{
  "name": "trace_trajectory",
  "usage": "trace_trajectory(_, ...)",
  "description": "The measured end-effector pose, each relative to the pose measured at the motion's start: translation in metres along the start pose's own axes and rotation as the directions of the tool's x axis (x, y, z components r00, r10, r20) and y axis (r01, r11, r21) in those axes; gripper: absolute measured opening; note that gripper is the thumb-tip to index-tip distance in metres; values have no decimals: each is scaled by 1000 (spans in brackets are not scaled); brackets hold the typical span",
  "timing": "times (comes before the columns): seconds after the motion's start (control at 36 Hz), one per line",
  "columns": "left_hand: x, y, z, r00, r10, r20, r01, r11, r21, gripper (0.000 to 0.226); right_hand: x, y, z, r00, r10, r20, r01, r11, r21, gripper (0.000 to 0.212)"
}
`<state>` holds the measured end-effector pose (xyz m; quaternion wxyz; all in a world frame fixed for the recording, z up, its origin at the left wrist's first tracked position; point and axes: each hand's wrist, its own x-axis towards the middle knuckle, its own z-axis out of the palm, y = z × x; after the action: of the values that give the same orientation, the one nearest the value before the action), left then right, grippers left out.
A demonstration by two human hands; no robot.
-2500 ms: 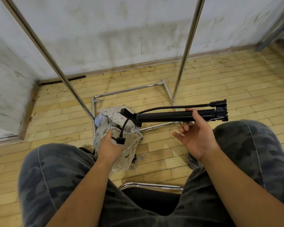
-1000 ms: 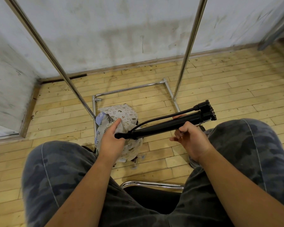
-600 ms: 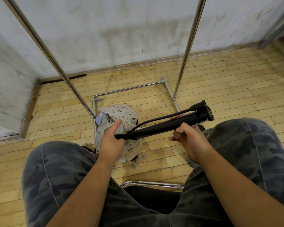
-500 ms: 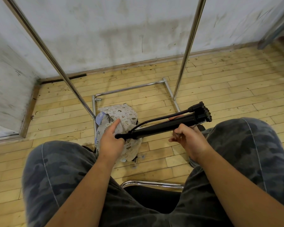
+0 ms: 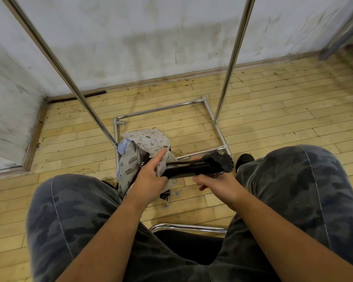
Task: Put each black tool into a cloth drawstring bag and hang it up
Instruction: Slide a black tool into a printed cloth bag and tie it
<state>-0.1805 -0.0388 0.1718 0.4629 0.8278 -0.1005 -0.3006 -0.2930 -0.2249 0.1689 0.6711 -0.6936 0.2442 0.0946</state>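
Your right hand (image 5: 216, 181) closes around the long black tube-shaped tool (image 5: 200, 166), whose left end sits in the mouth of the printed cloth drawstring bag (image 5: 149, 148). Your left hand (image 5: 151, 176) pinches the bag's rim, index finger extended, above the wooden plank floor (image 5: 273, 119).

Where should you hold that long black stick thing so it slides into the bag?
Probably the black tool is best held near its knobby end, from below on the right, as the right hand does. Its other end already points into the cloth bag, whose mouth the left hand holds open.
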Motion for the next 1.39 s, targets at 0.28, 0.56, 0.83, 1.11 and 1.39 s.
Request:
trace_trajectory(0.28,-6,9,2,997,50,51,-45,993,-106,85,5,9,2,991,-110,78,122,979,-164,36)
trace_trajectory(0.56,-13,18,4,987,66,146,-36,979,-201,87,18,26,8,989,-147,26,148,945,-291,40)
trace_trajectory(0.83,-19,19,9,963,98,252,-48,979,-199,88,20,29,10,992,-35,-118,-10,933,-360,30)
trace_trajectory(1.11,-22,24,20,937,162,309,-106,976,-192,83,16,26,14,974,-119,-194,-51,716,-696,64)
trace_trajectory(1.39,-15,22,23,980,197,-5,-195,969,-152,42,12,27,31,966,-162,-203,40,864,-502,54)
